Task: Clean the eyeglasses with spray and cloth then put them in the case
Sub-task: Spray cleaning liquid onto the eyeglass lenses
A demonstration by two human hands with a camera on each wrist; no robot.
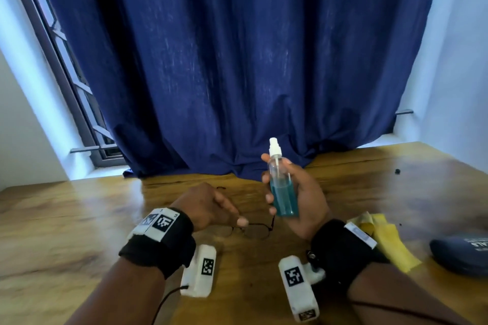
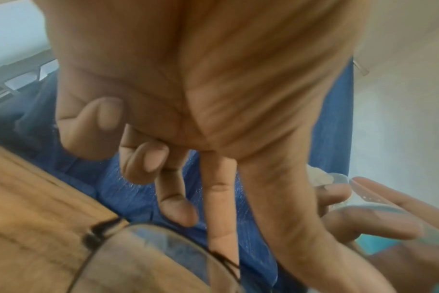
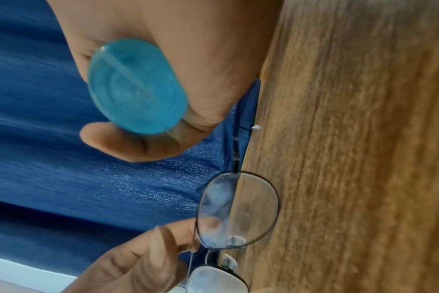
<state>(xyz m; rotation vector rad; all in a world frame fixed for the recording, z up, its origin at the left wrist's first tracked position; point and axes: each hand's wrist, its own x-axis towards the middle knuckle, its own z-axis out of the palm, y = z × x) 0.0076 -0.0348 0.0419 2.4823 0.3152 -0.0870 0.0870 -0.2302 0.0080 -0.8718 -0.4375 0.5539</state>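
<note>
Right hand (image 1: 303, 203) is holding 1 spray bottle (image 1: 282, 187) upright above the table (image 1: 79, 219). Left hand (image 1: 208, 206) is pinching 1 pair of eyeglasses (image 1: 253, 231), resting on the table. 1 yellow cloth (image 1: 390, 243) and 1 case (image 1: 462, 253) are lying right.

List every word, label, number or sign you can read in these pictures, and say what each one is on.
Dark blue case: pale print at the picture's right edge, upside down and cut off, too blurred to read.
Wrist bands and white wrist-camera housings: black-and-white square code markers, with no words or numbers.
Spray bottle: no label visible.
Eyeglasses and yellow cloth: no print visible.
</note>
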